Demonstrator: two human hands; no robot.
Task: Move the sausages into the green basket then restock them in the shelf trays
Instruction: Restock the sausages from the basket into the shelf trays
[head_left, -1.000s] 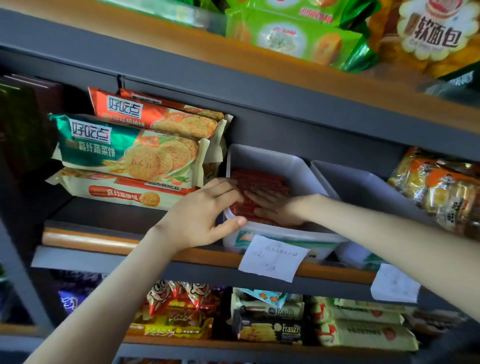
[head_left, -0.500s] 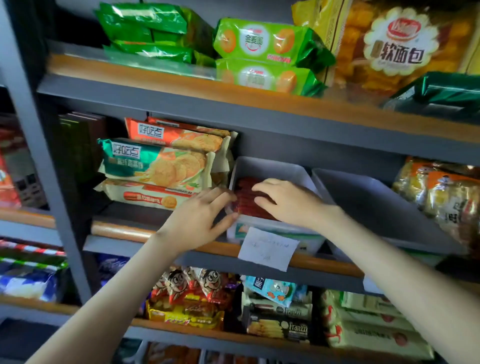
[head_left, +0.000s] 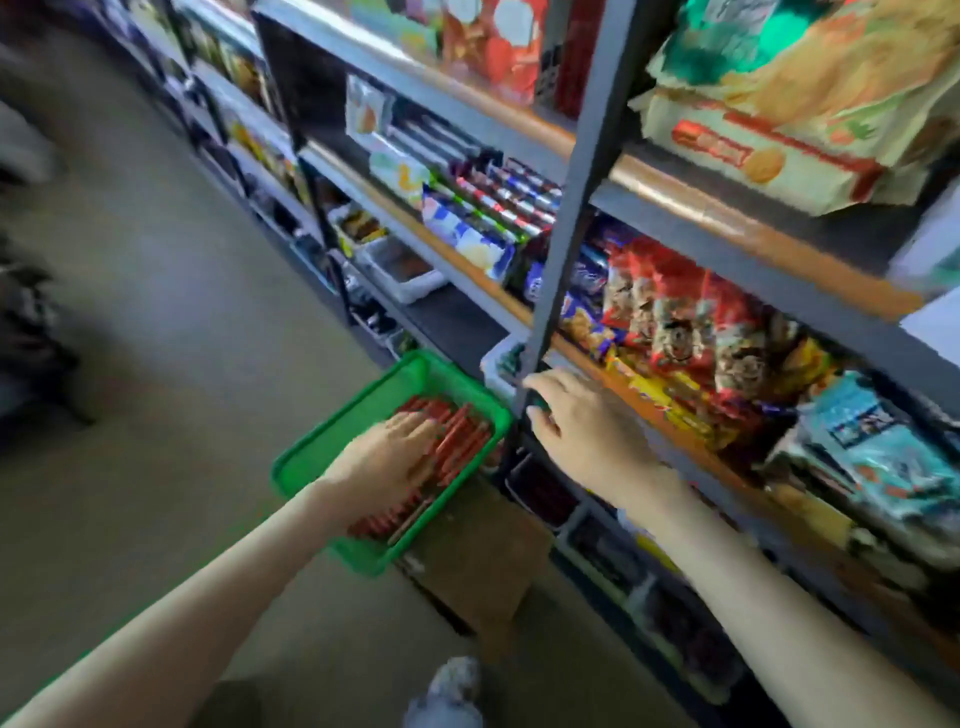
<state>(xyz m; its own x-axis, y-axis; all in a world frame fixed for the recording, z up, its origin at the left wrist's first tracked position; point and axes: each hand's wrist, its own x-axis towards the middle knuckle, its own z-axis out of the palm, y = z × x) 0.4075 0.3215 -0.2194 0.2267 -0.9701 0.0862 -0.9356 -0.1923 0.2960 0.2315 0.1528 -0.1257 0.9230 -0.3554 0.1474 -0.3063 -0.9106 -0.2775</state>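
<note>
STOCKROOM AISLE: The left hand lies palm down, fingers stretched out over the red sausages packed in the green basket; no grip on any of them shows. The basket sits on a cardboard box on the floor, with its near-left part seeming to overhang the box's edge. A downward press or a hurried scoop on that side could tip the basket and spill the load. The sausages are slim and look slick, so a large handful may slide apart on the lift to the shelf. The right hand hangs empty just beside the grey shelf post, fingers loosely spread. A quick reach from there could knock the post or catch the crowded snack packets on the shelf behind it.

A bare grey floor fills the left of the scene, with dark blurred shapes at its far-left edge. Grey shelving with wood-toned edges runs from far left to near right. It carries white trays low down and bright wrappers higher up. A shoe shows at the near edge.
</note>
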